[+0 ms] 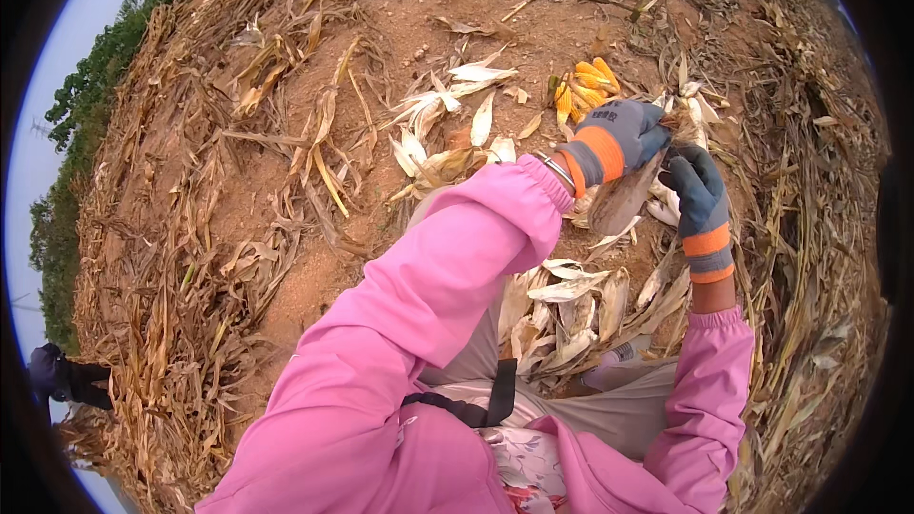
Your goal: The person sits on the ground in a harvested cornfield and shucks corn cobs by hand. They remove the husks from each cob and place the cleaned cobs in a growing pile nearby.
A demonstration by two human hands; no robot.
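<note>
My left hand (625, 135), in a grey glove with an orange-banded cuff, is closed around the silk end of a corn ear in its dry husk (615, 203). The ear's husk shows below the glove. Close on its right, my right hand (696, 182) in a matching glove has its fingers bent towards the silk; whether they pinch it I cannot tell. Beyond my left hand, several husked yellow corn cobs (589, 86) lie in a small pile on the soil. Pale peeled husks (571, 289) lie below the hands, near my legs.
More loose husks (435, 111) lie to the left of the cobs. Dry corn stalks (171, 285) cover the ground on the left, with another bank of stalks (800, 228) on the right. A person in dark clothing (71, 378) is at the far left edge.
</note>
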